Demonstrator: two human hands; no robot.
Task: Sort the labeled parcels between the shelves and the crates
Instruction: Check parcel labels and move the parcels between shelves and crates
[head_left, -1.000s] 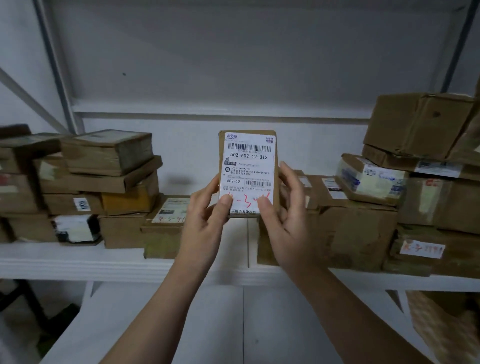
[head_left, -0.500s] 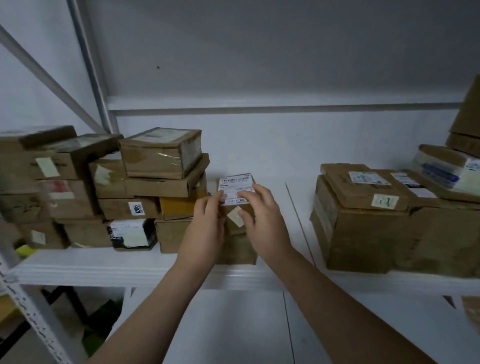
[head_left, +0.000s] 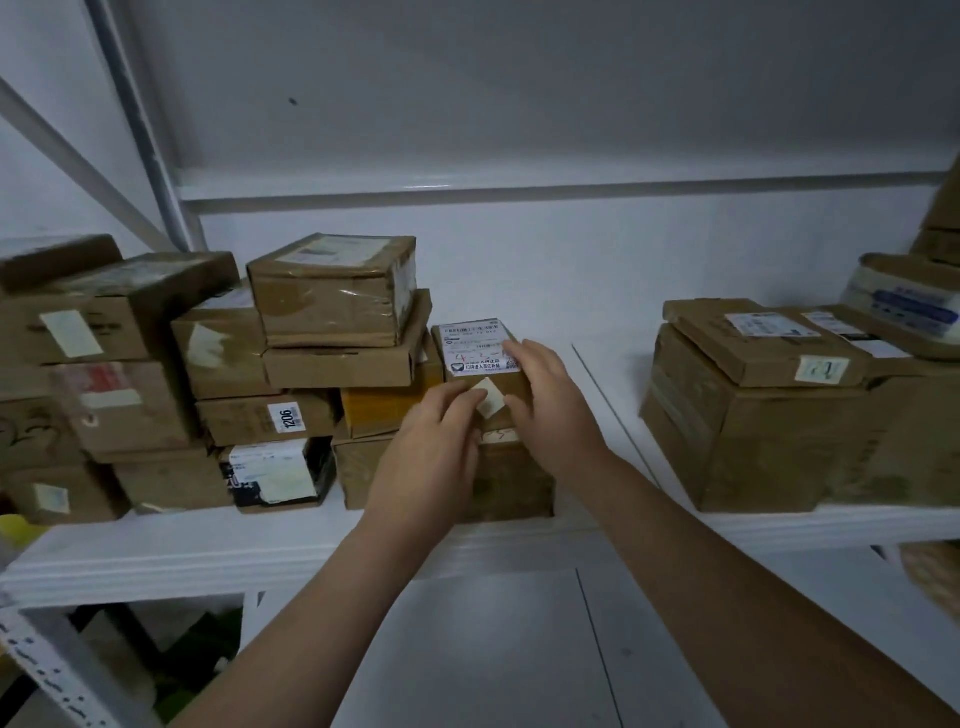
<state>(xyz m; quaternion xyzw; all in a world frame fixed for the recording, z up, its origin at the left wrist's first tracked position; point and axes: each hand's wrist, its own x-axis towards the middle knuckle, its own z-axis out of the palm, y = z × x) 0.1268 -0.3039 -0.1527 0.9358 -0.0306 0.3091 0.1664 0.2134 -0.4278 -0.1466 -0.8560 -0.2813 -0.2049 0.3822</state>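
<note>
The small brown labeled parcel lies label up on a larger cardboard box in the middle of the white shelf. It sits against the stack of boxes on its left. My right hand holds the parcel's right end, fingers over the label's edge and thumb on the front face. My left hand touches the parcel's front face with its fingertips, beside a small pale sticker there.
More taped boxes fill the shelf's left side, one marked 1206. A big box with flat parcels on top stands at the right. Bare shelf lies between it and my hands. A lower shelf board shows below.
The parcel went from upright in front of me, label facing me, down and forward onto the box on the shelf. Both hands followed it; my view turned left.
</note>
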